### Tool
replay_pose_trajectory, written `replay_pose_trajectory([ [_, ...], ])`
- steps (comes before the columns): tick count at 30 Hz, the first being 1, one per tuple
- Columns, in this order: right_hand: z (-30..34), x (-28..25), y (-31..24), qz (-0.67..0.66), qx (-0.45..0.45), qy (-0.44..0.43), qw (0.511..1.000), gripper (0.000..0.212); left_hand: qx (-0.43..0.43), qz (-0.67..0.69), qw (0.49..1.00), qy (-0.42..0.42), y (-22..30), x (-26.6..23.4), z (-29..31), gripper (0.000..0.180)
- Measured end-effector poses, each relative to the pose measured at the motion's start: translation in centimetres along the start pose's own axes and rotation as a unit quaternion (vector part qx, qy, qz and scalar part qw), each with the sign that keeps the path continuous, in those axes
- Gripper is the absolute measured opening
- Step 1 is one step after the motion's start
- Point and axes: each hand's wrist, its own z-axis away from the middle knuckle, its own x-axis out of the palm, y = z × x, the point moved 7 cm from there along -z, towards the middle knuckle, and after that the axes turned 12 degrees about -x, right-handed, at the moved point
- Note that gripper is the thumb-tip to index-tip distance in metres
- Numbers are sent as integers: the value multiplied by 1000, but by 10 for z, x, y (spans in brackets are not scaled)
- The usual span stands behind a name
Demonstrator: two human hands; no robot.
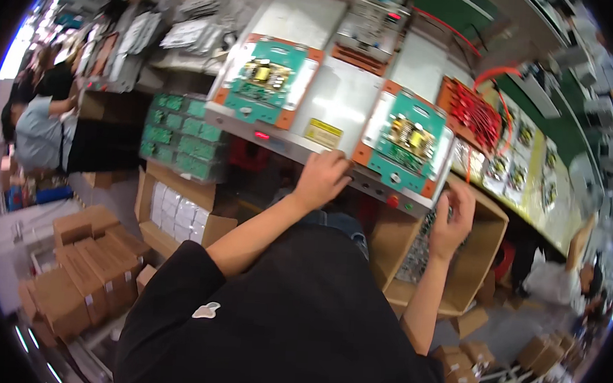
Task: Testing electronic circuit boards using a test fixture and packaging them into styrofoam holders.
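Two green-and-orange fixtures sit on a grey metal machine point(330, 98), each with a circuit board in it: the left board point(265, 74) and the right board point(413, 138). My left hand point(323, 178) rests at the machine's front edge, left of the right fixture point(379, 154). Its fingers are slightly bent and I see nothing in them. Off the front right corner is my right hand point(452, 220), over a deep cardboard box point(472, 261). Its thumb stands apart from loosely curled fingers, and no held thing shows.
Stacked trays of green boards point(183, 138) stand left of the machine, above an open carton of white packs point(177, 212). A press unit point(373, 27) rises between the fixtures. Red parts point(474, 107) and a bench of boards point(515, 173) lie right. Other people work at both sides.
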Motion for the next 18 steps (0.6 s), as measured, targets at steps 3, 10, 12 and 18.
replay_pose_trajectory([
  [3,3,-1,2,-13,0,-19,1000,25,-12,11,1000,23,10,8,-6,36],
  [10,-9,19,-35,-40,-60,-40,997,23,-58,87,991,87,8,-25,-18,33],
  [12,-7,23,-43,-44,-73,-29,996,21,-48,68,976,199,-13,-89,-30,29],
  [18,-15,58,-69,-68,-57,-90,992,20,-86,-65,980,166,-88,-131,-51,26],
])
